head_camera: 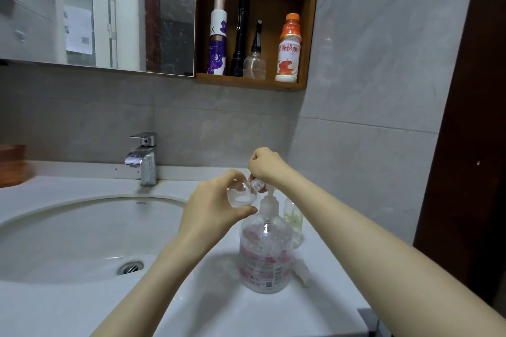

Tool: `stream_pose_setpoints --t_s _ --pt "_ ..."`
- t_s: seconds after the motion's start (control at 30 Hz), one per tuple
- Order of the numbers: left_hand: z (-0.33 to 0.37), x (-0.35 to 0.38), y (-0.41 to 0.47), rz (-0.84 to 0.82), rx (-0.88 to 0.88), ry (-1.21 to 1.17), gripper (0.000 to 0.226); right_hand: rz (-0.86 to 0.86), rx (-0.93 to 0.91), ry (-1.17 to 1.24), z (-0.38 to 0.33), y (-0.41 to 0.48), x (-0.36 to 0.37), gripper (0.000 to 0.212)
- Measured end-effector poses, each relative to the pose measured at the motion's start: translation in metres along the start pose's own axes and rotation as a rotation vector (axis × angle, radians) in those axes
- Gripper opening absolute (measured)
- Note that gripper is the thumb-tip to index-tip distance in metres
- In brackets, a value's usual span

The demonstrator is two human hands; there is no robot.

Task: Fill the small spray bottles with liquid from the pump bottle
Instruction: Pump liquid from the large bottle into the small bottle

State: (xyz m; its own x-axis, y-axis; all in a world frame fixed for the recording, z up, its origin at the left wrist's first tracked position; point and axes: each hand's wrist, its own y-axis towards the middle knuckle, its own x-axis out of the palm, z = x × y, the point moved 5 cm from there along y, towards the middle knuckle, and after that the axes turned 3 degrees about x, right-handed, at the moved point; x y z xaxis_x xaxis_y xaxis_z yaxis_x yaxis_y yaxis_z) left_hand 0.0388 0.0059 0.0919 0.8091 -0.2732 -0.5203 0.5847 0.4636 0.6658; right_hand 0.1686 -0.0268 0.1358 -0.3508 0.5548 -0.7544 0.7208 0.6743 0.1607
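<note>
A clear pump bottle (264, 252) with a pink label stands on the white counter right of the basin. My left hand (212, 205) grips a small round clear bottle (242, 195), tilted with its neck pointing toward the pump spout. My right hand (267, 165) is curled on top of the pump head (269, 194), fist closed over it. The small bottle's mouth sits right at the nozzle, partly hidden by my right fingers. A second small bottle (294, 220) with yellowish liquid stands behind the pump bottle. A clear cap or sprayer piece (302, 271) lies on the counter to the right.
White basin (54, 227) with drain (131, 267) lies left, chrome tap (143, 159) behind it. A wooden wall shelf (252, 82) holds a purple can, a black torch, a spray bottle (254, 60) and an orange drink bottle. Tiled wall is close on the right.
</note>
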Motion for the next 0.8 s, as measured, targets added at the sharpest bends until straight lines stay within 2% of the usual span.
stream_pose_setpoints --t_s 0.27,0.6,0.8 --pt "0.0014 0.0005 -0.0014 0.014 0.003 -0.010 0.042 -0.020 0.074 0.040 0.0068 0.0084 0.0026 0.019" --pt "0.0043 0.0011 -0.0002 -0.016 0.008 0.026 0.040 -0.077 0.127 -0.076 0.0065 0.0038 0.0017 0.022" --pt "0.0066 0.0008 -0.0010 -0.009 0.019 0.050 0.040 -0.065 0.126 -0.154 0.0053 0.0001 -0.0012 0.010"
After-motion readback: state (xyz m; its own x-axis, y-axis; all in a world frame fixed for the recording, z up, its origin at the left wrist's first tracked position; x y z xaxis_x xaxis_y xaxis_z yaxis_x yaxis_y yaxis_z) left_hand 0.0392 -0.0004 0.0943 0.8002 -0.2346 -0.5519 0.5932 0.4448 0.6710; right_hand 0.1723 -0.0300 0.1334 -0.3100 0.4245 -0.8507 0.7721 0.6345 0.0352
